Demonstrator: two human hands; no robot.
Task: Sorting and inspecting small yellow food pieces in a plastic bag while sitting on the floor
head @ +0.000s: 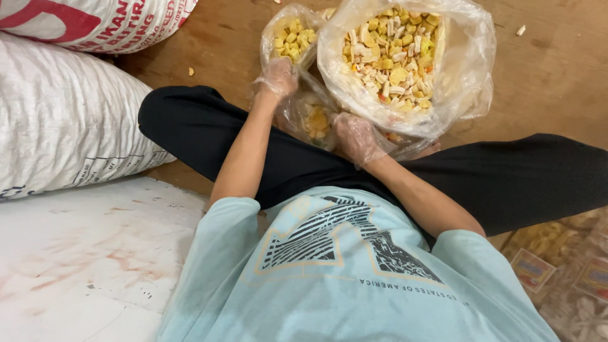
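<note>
I sit cross-legged on a wooden floor, with thin clear plastic gloves on both hands. My left hand (277, 77) grips the neck of a small clear bag (292, 35) filled with yellow snack pieces. My right hand (356, 136) is closed on another small clear bag (313, 117) that lies on my lap with a few yellow and orange pieces in it. Just beyond my right hand stands a large open plastic bag (465, 69), full of mixed yellow and white snack pieces (392, 54).
Two big white woven sacks (57, 120) lie at the left, one with red print (95, 22). A stained white surface (82, 266) is at the lower left. Packed snack bags with labels (557, 266) are piled at the lower right. Crumbs (520, 30) dot the floor.
</note>
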